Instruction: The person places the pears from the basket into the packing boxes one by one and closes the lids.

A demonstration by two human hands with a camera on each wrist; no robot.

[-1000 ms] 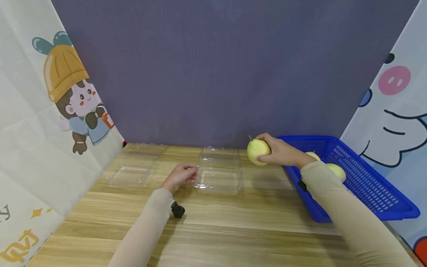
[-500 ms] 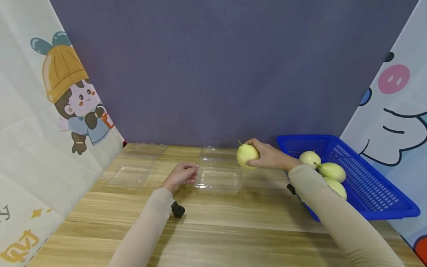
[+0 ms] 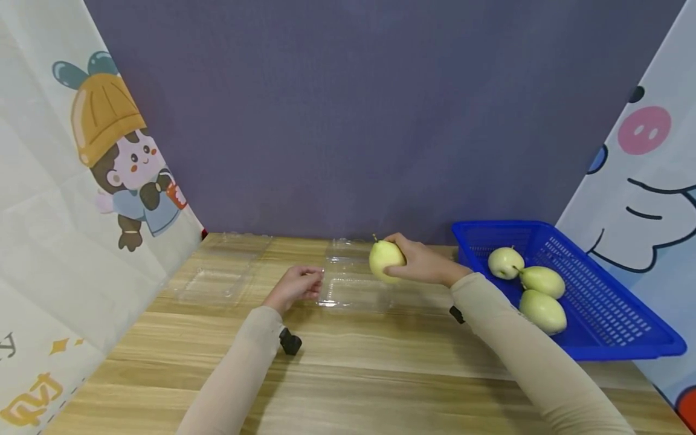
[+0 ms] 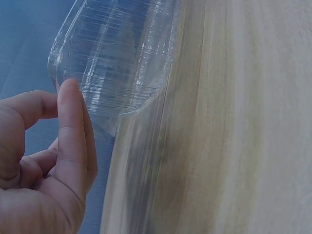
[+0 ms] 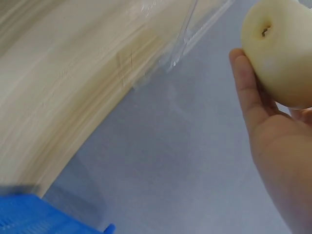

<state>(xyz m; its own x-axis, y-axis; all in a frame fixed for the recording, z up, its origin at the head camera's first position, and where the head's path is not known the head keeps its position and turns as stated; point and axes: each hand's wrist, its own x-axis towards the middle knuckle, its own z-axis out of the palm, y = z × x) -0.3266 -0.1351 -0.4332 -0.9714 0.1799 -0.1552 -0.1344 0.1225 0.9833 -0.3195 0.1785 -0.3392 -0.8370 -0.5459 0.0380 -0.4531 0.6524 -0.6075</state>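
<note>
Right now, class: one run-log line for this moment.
right hand: holds pear | left hand: pinches clear container | blue basket: three pears

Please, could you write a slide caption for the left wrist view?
Left hand pinching the edge of a clear plastic container on a wooden table.

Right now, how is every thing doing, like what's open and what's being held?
Left hand: pinching the middle container's edge
Right hand: gripping a pear
Held pear: lifted, stem up
Middle clear container: open
Left clear container: looks open
Blue basket: open on top, holding pears
Three other pears: lying in the basket
</note>
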